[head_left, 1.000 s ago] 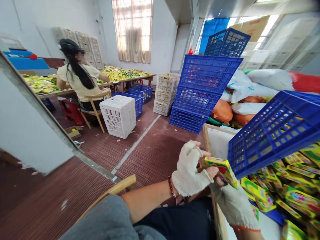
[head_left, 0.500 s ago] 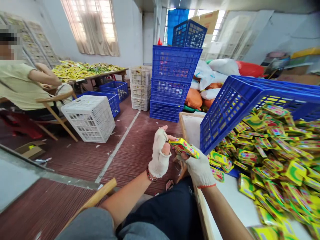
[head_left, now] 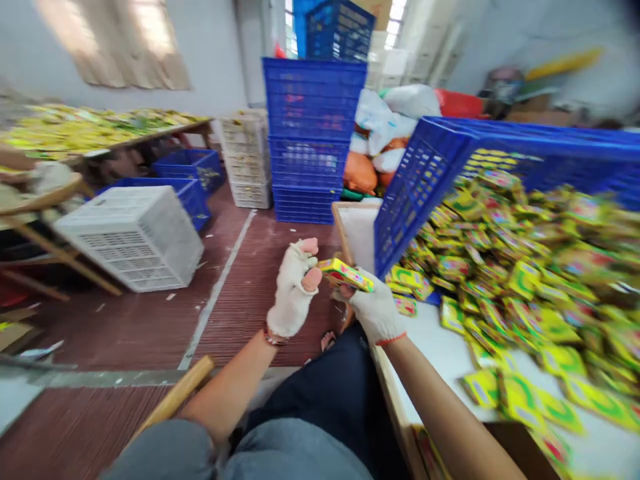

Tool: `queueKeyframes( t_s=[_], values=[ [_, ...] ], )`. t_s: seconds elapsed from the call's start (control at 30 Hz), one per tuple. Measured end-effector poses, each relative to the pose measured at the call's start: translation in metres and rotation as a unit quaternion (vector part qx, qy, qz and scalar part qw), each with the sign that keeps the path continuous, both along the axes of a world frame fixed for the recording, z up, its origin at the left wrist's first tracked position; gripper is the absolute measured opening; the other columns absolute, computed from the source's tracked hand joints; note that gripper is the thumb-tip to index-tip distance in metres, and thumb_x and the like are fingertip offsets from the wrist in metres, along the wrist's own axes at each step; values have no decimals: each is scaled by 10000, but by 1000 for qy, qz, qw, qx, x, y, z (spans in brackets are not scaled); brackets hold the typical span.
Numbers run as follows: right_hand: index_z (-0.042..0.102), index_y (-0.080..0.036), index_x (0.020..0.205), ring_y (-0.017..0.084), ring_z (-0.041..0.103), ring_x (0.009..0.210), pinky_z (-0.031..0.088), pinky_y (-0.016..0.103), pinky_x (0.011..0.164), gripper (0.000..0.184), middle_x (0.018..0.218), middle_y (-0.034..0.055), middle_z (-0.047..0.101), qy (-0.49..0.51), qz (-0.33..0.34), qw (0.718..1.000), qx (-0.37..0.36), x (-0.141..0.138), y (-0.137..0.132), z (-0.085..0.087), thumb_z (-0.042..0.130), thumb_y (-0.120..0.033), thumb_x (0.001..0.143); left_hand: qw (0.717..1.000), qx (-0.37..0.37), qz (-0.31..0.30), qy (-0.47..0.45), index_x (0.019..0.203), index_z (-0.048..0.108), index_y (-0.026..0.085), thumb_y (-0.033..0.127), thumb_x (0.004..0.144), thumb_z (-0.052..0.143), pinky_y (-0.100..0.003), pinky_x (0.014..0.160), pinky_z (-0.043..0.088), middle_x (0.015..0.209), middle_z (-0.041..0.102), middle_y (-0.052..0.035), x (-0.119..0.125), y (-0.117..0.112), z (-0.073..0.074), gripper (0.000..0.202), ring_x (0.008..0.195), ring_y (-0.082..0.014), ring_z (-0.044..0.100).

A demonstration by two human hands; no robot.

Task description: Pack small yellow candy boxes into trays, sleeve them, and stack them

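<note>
A small yellow and green carton (head_left: pixel 346 274) with red markings is gripped by my right hand (head_left: pixel 377 310), which wears a white knit glove with an orange cuff. The fingers lie under and along the carton, partly hidden by it. Just left of its far end is my left hand (head_left: pixel 293 290), in a white glove with bare thumb and fingertips. Its thumb and index finger are apart, and nothing shows between them. A large heap of similar cartons (head_left: pixel 493 280) spreads over the white tabletop (head_left: pixel 430 373) on my right.
A tilted blue crate (head_left: pixel 410 193) rests over the heap. Ahead stand stacked blue crates (head_left: pixel 313 100) and white crates (head_left: pixel 245 160). To the left are an upturned white crate (head_left: pixel 145 233), a wooden chair (head_left: pixel 45 200) with a person partly in view, and a table piled with yellow packs (head_left: pixel 100 137).
The view has swung right and down, so the room slides left. My left hand's fingers have drawn back slightly from the carton's end. My right hand keeps its hold.
</note>
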State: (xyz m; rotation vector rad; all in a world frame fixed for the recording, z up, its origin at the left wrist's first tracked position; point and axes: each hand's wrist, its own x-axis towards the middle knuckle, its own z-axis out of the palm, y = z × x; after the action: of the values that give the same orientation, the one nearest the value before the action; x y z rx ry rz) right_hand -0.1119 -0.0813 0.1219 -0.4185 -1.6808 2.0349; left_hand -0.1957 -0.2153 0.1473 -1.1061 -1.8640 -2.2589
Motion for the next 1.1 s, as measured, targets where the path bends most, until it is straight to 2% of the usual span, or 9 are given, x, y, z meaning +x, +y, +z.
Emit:
queueKeyframes(
  t_s=[0.13,0.27,0.43,0.57,0.73,0.9,0.97,1.07,1.1],
  values=[
    [609,-205,1093,189,653,856,559,351,822,485,965,23,689,13,-9,995,94,33,29,-4,774,-376,669,986,-142,-86,-7,1090,622,154,560,773,714,-339,847,529,1046,691,-84,-1,29,-12,523,919,-220,652],
    [565,-195,1162,176,618,925,517,326,846,426,1022,34,642,-52,-88,972,212,103,57,-5,680,-305,766,947,-224,-225,50,959,656,151,504,837,657,-281,726,520,884,695,-44,32,80,-27,374,789,-181,629],
    [630,-195,1040,170,589,846,480,305,798,221,934,24,662,-256,-182,907,280,226,71,3,523,-230,851,855,-238,-460,36,1282,574,121,558,920,507,-318,781,538,1181,667,-130,98,142,-61,572,873,-194,640],
    [639,-188,986,188,579,840,458,299,757,199,941,41,665,-425,-195,855,226,295,69,-17,505,-252,853,798,-290,-520,96,1350,538,119,478,914,515,-394,912,524,1295,615,-160,131,189,-103,565,980,-227,631],
    [655,-198,976,152,572,770,403,249,664,179,900,24,665,-554,-119,817,111,279,57,-70,529,-215,849,740,-328,-566,157,1381,519,146,359,908,496,-446,1096,436,1375,583,-141,153,201,-136,520,1227,-259,568],
    [709,-215,1000,204,604,919,403,274,665,193,1090,84,644,-642,-86,737,192,240,45,-85,565,-268,883,734,-325,-564,192,1306,562,125,331,948,432,-417,1078,466,1289,631,-146,148,191,-144,433,1206,-240,591],
    [707,-218,1051,237,606,982,424,292,679,227,1106,107,643,-660,-74,708,243,235,42,-82,528,-245,914,729,-310,-563,236,1216,609,124,293,949,412,-415,1055,478,1228,653,-147,147,213,-140,372,1162,-238,608],
    [694,-215,1092,249,626,981,453,315,698,262,1084,118,657,-666,-48,694,269,233,42,-79,484,-200,936,719,-248,-530,376,1198,627,149,153,860,449,-454,1109,402,1332,591,-148,160,280,-129,382,1274,-266,518],
    [693,-217,1093,247,633,974,458,317,703,257,1081,114,661,-661,-43,701,265,234,43,-79,491,-203,935,687,-235,-528,440,1226,622,168,125,805,503,-479,1122,368,1394,549,-142,168,305,-125,439,1322,-291,467]
  ],
)
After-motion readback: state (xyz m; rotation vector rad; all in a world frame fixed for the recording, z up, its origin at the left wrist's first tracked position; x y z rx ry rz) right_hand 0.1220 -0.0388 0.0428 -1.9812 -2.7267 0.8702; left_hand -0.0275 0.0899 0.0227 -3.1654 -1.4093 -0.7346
